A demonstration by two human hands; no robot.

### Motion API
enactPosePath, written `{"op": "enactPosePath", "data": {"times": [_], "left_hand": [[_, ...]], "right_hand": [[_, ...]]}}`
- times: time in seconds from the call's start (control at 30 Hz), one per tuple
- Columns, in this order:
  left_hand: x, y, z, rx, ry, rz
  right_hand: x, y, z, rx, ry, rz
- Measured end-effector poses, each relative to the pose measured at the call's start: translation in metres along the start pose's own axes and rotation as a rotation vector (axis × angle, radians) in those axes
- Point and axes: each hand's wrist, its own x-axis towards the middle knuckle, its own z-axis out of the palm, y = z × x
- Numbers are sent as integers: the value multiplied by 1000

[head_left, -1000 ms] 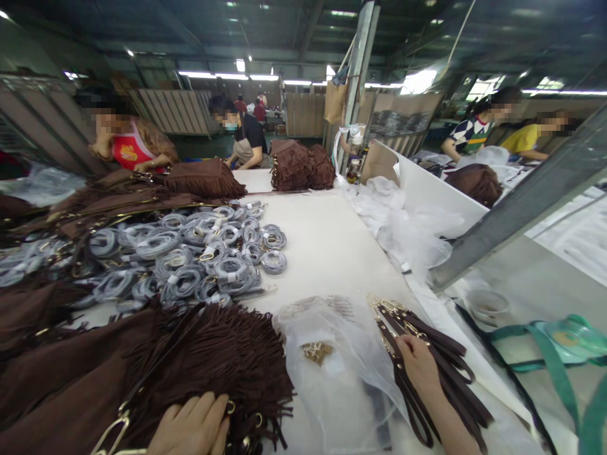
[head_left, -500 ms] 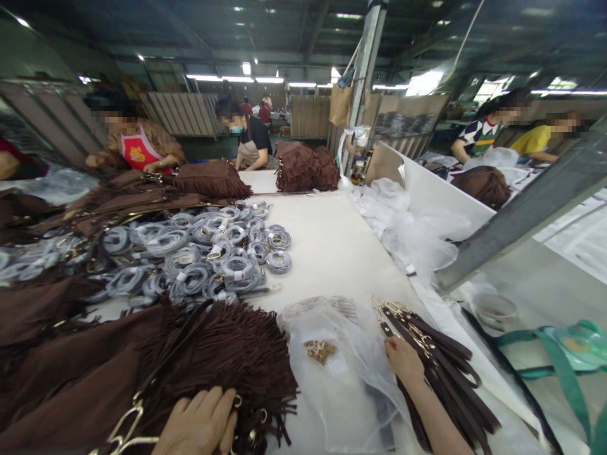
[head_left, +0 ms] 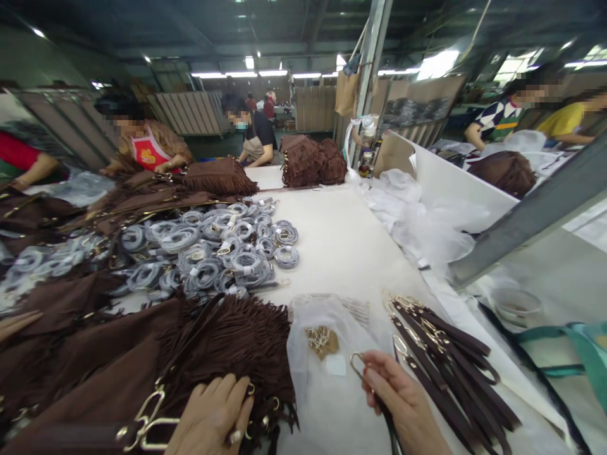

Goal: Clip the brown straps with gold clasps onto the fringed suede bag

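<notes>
My left hand (head_left: 211, 411) is closed on the edge of a dark brown fringed bag (head_left: 244, 338), beside a small gold ring (head_left: 251, 389). Left of that hand, a strap with large gold snap hooks (head_left: 150, 411) lies across the bag. Between the thumb and fingers of my right hand (head_left: 396, 392) is a brown strap, its gold snap hook (head_left: 356, 363) sticking out toward the bag. The rest of this strap hangs below the hand, partly hidden. Just right of it lies a fanned bundle of brown straps (head_left: 439, 360) with gold hooks.
Wrapped grey coils (head_left: 203, 253) cover the table's left middle. A clear plastic bag (head_left: 313, 306) with small gold pieces (head_left: 321, 341) lies between my hands. Brown bags (head_left: 313, 161) are piled at the far end. A slanted metal post (head_left: 526, 208) stands right. Several people work around the table.
My right hand has lifted a strap from the bundle and brought it left, above the clear plastic. My left hand stays on the bag. Another person's hand has appeared at the left edge.
</notes>
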Motion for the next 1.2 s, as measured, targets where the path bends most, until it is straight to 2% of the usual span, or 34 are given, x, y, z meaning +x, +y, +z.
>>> {"op": "enactPosePath", "data": {"times": [0.1,0.2,0.3,0.43,0.5,0.6,0.67,0.73,0.87,0.97,1.0,1.07,1.2], "left_hand": [[4,3,-12,-64,-115,-28],[9,7,-21,-126,-257,-76],[12,11,-27,-169,-335,-94],[14,14,-31,-192,-376,-155],[15,14,-31,-204,-384,-184],[15,12,-29,-235,-397,-203],[15,10,-27,-269,-405,-203],[15,8,-26,-300,-406,-206],[14,7,-24,-295,-400,-229],[12,6,-22,-275,-407,-216],[12,6,-22,-270,-407,-212],[11,6,-21,-264,-407,-208],[13,7,-24,-248,-418,-216]], "right_hand": [[-7,10,45,48,-270,13],[-7,26,84,-68,-357,-114],[-5,38,112,-263,-257,-422],[-6,42,129,-415,-163,-893],[-6,41,133,-477,-147,-1032],[-7,42,138,-514,-57,-1134],[-8,45,141,-518,-26,-1141],[-11,48,144,-492,-42,-1077],[-17,51,148,-318,-161,-712],[-18,47,145,-321,-320,-465],[-18,45,143,-354,-373,-439],[-16,41,141,-423,-462,-473],[-14,37,140,-477,-496,-619]]}}
